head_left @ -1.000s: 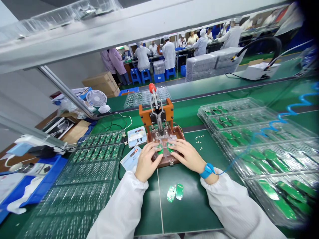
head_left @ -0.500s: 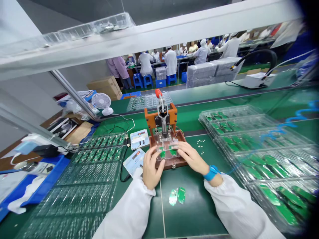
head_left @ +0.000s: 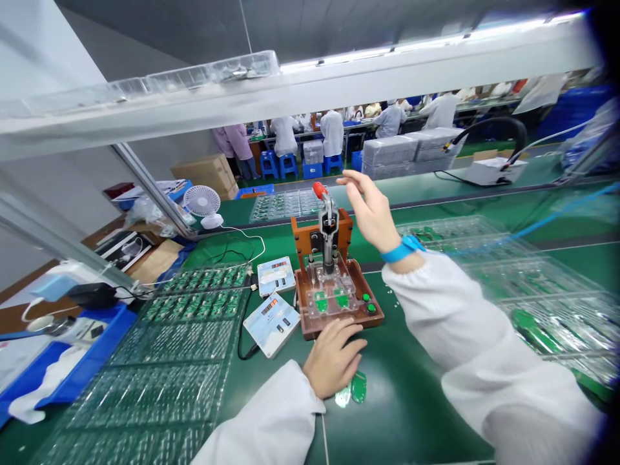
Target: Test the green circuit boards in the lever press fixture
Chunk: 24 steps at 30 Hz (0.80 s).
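My right hand (head_left: 372, 212) is raised beside the red handle (head_left: 320, 190) of a toggle-clamp press (head_left: 328, 242), its fingers stretched out and apart from the handle. My left hand (head_left: 334, 357) lies with spread fingers at the front edge of the press's brown base (head_left: 309, 325). Nothing shows in either hand. Two green circuit boards (head_left: 341, 298) sit in the press under a clear plate. Just below my left hand, loose boards (head_left: 359, 387) rest on the green bench, one partly covered by the hand. Two green buttons (head_left: 371, 309) are on the base's right side.
Two small counter boxes (head_left: 272, 323) with red digits stand left of the press. Clear trays with boards (head_left: 194, 305) lie to the left; more trays (head_left: 547, 290) lie right, partly behind my sleeve. A white fan (head_left: 202, 201) stands behind. People in white work in the background.
Both hands have left the boards in the press. My right hand has risen towards the red handle, and my left has drawn back to the front edge. The camera view has tilted up.
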Each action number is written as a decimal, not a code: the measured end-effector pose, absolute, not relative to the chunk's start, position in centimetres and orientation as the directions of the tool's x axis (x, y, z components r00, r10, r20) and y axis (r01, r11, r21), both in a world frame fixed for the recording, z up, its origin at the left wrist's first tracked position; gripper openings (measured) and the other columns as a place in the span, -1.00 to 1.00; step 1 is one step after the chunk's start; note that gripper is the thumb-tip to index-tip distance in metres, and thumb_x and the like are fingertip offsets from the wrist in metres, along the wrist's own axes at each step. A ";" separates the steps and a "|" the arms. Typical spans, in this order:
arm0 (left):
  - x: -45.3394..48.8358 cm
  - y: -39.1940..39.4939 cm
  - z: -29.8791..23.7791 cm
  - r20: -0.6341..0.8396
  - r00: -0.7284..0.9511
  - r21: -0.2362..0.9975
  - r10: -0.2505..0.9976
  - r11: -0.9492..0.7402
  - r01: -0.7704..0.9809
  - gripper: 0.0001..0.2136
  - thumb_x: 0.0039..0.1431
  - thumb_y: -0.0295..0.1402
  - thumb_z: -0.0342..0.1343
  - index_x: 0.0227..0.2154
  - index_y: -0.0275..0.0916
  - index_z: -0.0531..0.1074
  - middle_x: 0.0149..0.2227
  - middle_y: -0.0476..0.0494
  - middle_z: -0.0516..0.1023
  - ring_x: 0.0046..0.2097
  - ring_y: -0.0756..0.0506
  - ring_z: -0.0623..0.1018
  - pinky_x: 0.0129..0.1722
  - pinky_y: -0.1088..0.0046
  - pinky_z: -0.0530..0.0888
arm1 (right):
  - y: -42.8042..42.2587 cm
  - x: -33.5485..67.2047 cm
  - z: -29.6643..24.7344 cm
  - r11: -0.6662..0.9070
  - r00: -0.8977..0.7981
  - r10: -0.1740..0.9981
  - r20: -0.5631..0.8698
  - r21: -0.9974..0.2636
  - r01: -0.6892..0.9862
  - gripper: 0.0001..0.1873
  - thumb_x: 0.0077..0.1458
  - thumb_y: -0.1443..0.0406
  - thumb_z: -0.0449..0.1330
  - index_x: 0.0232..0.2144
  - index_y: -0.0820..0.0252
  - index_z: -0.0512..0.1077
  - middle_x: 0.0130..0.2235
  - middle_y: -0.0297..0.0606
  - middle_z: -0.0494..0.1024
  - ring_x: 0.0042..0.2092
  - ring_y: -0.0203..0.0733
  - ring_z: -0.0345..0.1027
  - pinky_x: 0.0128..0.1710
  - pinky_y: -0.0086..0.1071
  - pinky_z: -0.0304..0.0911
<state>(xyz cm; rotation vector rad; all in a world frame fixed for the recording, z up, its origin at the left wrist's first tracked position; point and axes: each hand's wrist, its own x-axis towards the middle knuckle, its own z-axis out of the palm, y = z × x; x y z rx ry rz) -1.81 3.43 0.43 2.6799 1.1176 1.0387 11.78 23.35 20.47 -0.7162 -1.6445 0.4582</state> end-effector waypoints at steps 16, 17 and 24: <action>-1.5 3.3 0.2 0.549 0.516 0.298 0.658 -0.730 0.615 -0.80 0.36 -0.44 0.05 -0.04 -0.21 0.50 0.15 -0.18 0.52 0.32 -0.24 0.35 0.31 0.05 0.35 | 12.8 11.5 24.3 0.898 -0.262 0.438 0.860 -0.400 0.185 -0.66 0.47 0.20 0.03 0.16 -0.05 0.48 -0.09 -0.37 0.64 -0.09 -0.21 0.54 0.02 -0.24 0.45; -1.5 3.3 0.1 0.546 0.514 0.302 0.662 -0.728 0.616 -0.80 0.36 -0.44 0.05 -0.03 -0.20 0.50 0.15 -0.17 0.52 0.32 -0.24 0.34 0.31 0.05 0.34 | 12.0 11.8 23.5 0.911 -0.266 0.404 0.875 -0.358 0.207 -0.64 0.47 0.26 0.04 0.20 -0.09 0.44 -0.06 -0.36 0.65 -0.04 -0.18 0.54 0.04 -0.22 0.45; -1.2 3.2 0.1 0.484 0.515 0.351 0.708 -0.696 0.627 -0.80 0.33 -0.41 0.12 -0.03 -0.16 0.50 0.16 -0.10 0.51 0.31 -0.25 0.33 0.32 0.04 0.30 | 10.7 12.2 19.5 0.933 -0.284 0.320 0.904 -0.249 0.260 -0.56 0.43 0.36 0.05 0.26 -0.09 0.38 0.04 -0.29 0.64 0.08 -0.04 0.51 0.05 -0.10 0.43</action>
